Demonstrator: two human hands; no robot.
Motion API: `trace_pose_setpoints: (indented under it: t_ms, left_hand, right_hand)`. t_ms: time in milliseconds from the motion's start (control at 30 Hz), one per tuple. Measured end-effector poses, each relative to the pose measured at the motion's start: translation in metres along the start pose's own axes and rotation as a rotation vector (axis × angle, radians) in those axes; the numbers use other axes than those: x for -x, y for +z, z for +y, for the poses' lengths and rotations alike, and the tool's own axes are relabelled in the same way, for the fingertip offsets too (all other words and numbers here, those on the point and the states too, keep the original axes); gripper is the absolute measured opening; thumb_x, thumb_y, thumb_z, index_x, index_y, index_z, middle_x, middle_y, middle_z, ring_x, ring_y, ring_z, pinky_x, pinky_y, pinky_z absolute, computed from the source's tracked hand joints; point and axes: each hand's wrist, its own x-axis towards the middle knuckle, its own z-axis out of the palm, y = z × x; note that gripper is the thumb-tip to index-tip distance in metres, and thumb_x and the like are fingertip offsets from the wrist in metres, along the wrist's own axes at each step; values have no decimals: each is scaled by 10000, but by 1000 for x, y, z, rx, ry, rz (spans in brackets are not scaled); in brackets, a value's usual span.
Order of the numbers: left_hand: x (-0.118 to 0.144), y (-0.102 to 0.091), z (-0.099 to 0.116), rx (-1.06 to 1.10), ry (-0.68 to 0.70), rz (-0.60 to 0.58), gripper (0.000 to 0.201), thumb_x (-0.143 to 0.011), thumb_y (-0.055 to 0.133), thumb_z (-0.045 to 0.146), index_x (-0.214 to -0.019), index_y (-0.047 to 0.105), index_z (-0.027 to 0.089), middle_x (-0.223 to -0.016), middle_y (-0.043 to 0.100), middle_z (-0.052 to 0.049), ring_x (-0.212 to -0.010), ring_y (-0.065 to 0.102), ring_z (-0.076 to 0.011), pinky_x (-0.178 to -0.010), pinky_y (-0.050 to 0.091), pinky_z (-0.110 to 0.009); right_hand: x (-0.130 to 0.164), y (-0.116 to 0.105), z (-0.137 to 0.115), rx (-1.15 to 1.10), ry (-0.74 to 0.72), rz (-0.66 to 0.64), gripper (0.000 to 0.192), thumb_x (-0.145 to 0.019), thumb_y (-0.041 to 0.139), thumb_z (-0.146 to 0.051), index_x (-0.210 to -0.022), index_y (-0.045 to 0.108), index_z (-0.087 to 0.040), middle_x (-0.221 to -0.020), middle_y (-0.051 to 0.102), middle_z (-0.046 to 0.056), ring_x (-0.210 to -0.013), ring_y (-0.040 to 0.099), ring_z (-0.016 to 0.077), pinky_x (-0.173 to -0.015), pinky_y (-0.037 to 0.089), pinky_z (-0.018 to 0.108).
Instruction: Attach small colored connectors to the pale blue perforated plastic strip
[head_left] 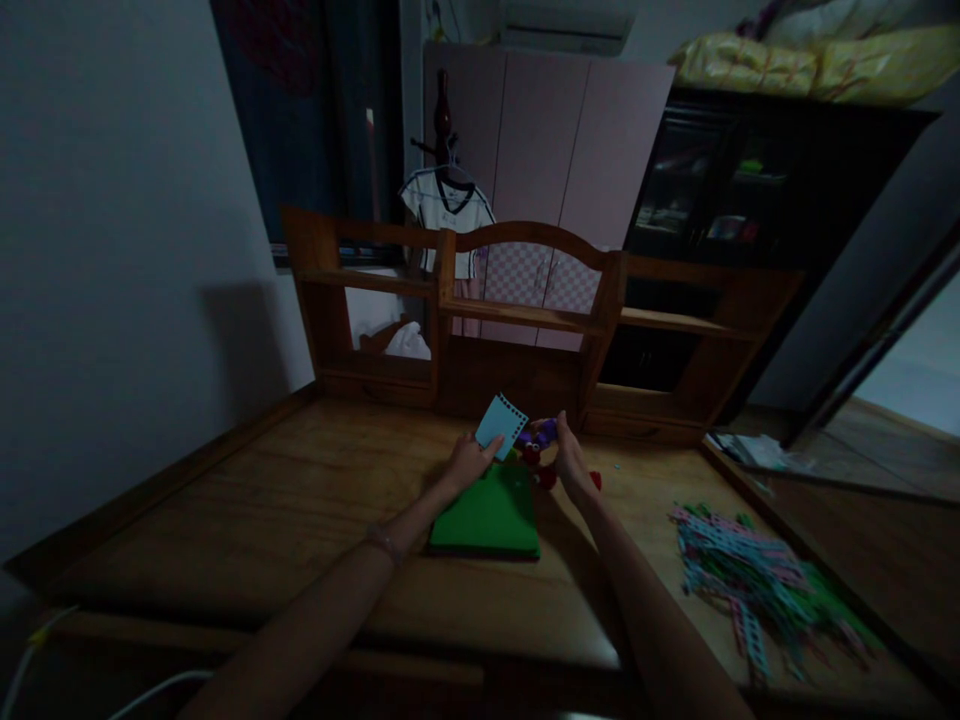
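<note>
My left hand (469, 462) pinches a light blue card (501, 424) with a row of dark notches or holes along its upper edges. The card is tilted above the far end of a green, flat, square stack (487, 515) on the desk. To the right, my right hand (571, 462) is closed around a small purple object (546, 432); its kind is hard to make out in the dim light. Just below it sits a red thing with eye-like white spots (532, 455), partly hidden by my right hand.
A tangled heap of pink, blue and green notched strips (742, 560) lies at the desk's right side. A wooden shelf unit (525, 317) stands along the back of the desk (300, 520). A white cable (161, 682) runs at the lower left.
</note>
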Motion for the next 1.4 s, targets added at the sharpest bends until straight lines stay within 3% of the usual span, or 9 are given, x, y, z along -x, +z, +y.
trace_pose_setpoints:
  t_ms: [167,333,400,567,700,967,1200,1400]
  left_hand:
    - [0,-1,1,-20,21,-17,368,-822,488,411,-887,686,107,-889,688,-119,-836,628,-197,-786,461,-264]
    - [0,0,0,-16,22,-14,366,-823,489,410,-894,687,110,-900,687,-118,-835,626,-195,-766,465,-259]
    - [0,0,-1,-24,8,-12,367,-821,492,415,-866,690,110,-867,690,-115,-803,630,-190,-737,467,-253]
    - [-1,1,-3,-21,20,4,391,-825,478,432,-822,692,106,-806,692,-110,-741,632,-181,-691,467,-244]
    - [-1,2,-3,-1,44,19,380,-826,477,421,-855,691,109,-826,693,-103,-758,633,-179,-697,463,-234]
    - [0,-1,-1,-26,43,-8,415,-834,453,443,-761,682,104,-720,677,-95,-658,608,-161,-619,442,-221]
    - [-1,0,-1,-54,59,-4,393,-838,455,427,-810,677,104,-785,682,-107,-702,614,-166,-656,442,-230]
    - [-1,-2,1,-14,32,15,361,-824,490,408,-800,676,100,-761,681,-98,-670,614,-161,-631,451,-226]
  right_hand:
    - [5,0,-3,85,-92,75,578,-829,231,-655,-976,577,-216,-983,624,56,-895,595,188,-740,466,297]
    - [-2,-3,3,-20,-18,89,473,-805,371,-619,-978,531,-210,-776,597,26,-543,532,135,-457,396,240]
    - [-3,-3,4,-40,-31,80,450,-780,457,-592,-993,525,-201,-719,579,7,-490,486,118,-429,365,228]
    - [1,-1,3,118,-173,141,478,-686,607,-542,-976,551,-167,-842,619,58,-711,577,179,-590,456,267]
    - [9,0,-3,273,-200,130,406,-783,489,-539,-969,540,-181,-822,633,57,-687,595,188,-582,450,275]
    - [22,13,-5,704,-386,-58,292,-873,375,-478,-899,468,-201,-844,602,60,-769,582,200,-674,415,288]
    - [18,5,-2,848,-308,56,333,-875,342,-516,-887,454,-203,-826,605,71,-716,576,200,-639,386,282]
    - [14,-2,-5,823,-251,161,382,-871,321,-548,-892,469,-196,-805,620,91,-693,578,214,-605,366,280]
